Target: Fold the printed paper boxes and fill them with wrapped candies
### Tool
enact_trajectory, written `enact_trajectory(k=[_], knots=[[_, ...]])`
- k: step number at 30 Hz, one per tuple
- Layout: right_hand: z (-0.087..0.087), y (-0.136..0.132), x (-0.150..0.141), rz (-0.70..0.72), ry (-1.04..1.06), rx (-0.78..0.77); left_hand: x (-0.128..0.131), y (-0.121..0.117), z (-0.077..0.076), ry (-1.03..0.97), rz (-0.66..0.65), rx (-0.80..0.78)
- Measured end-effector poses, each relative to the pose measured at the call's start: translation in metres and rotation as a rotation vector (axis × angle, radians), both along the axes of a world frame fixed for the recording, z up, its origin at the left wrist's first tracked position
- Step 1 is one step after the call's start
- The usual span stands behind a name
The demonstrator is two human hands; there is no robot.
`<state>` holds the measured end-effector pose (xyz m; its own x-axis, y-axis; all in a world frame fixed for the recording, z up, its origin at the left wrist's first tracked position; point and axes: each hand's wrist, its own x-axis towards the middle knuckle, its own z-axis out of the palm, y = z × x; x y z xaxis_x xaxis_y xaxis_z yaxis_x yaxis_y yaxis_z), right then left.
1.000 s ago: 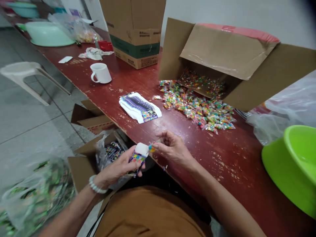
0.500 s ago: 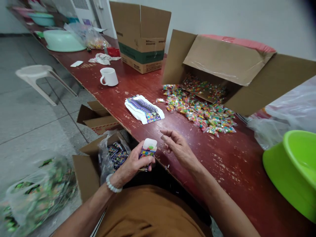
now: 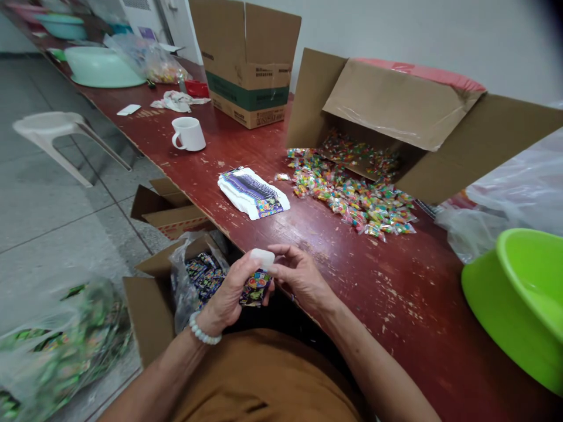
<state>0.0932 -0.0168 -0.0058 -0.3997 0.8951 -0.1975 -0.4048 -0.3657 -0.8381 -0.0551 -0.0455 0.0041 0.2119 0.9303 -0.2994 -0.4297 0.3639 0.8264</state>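
My left hand [image 3: 235, 288] is wrapped around a small printed candy box [image 3: 255, 286], dark purple with colourful candy pictures. The box's white top flap [image 3: 263, 258] stands up. At the flap's right edge my right hand [image 3: 303, 275] has its thumb and index finger closed, touching the box top; the other fingers are curled. Ahead on the table lies a fanned stack of flat printed cartons [image 3: 254, 193]. Beyond it, to the right, is a pile of small clear-wrapped colourful candies [image 3: 347, 202], spilling from a tipped cardboard box [image 3: 382, 111].
A white mug [image 3: 190, 135] and a tall cardboard box [image 3: 248, 76] stand farther back on the red table [image 3: 352, 293]. A green basin [image 3: 514, 310] is at right. Below left are an open carton with dark packets [image 3: 206, 275], a plastic bag [image 3: 74, 334] and a white stool [image 3: 50, 126].
My right hand has moved left, from apart to touching the box's top flap. My left hand still holds the box, now turned a little. The view has shifted slightly.
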Motion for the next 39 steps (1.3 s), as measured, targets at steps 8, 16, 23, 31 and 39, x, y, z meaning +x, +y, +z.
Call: enact_trajectory(k=[8,16,23,31,39], knots=[[0.004,0.005,0.003,0.096,-0.04,-0.048,0.0,0.0,-0.005,-0.007,0.038,0.012],[0.004,0.006,0.002,0.005,-0.559,0.509,0.004,0.001,-0.011,-0.107,-0.056,-0.096],[-0.002,-0.002,0.01,-0.075,-0.609,0.72,0.007,0.007,-0.008,-0.259,-0.084,-0.146],[0.015,0.004,-0.001,0.024,-0.263,0.105,0.012,0.007,-0.011,-0.153,-0.068,-0.176],[-0.007,-0.009,0.004,0.048,-0.336,0.435,0.005,0.016,-0.006,-0.215,-0.049,-0.256]])
